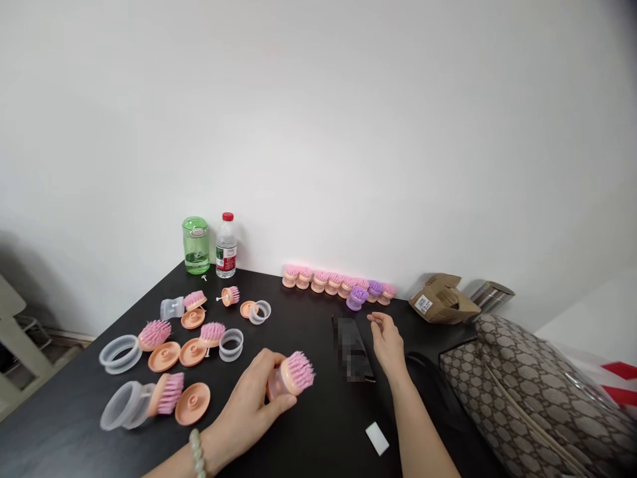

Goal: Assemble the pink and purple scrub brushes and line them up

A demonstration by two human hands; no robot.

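My left hand (pixel 251 408), with a bead bracelet (pixel 197 453) on its wrist, grips a pink-bristled peach brush head (pixel 294 374) fitted to a clear plastic cup (pixel 275 384). To its left on the black table (pixel 89 411) lie several loose parts: peach base discs (pixel 192 403), clear plastic rings (pixel 120 354) and more bristle heads (pixel 166 393). My right hand (pixel 387 344) hovers empty, fingers loosely curled, just right of a dark, blurred flat object (pixel 352 348).
A row of pink and purple brushes (pixel 338 285) stands along the wall. A green bottle (pixel 196 245), a red-capped water bottle (pixel 226 245), a cardboard box (pixel 442 300), a metal tin (pixel 490 295) and a patterned handbag (pixel 527 398) edge the table. A white card (pixel 377 438) lies near the front.
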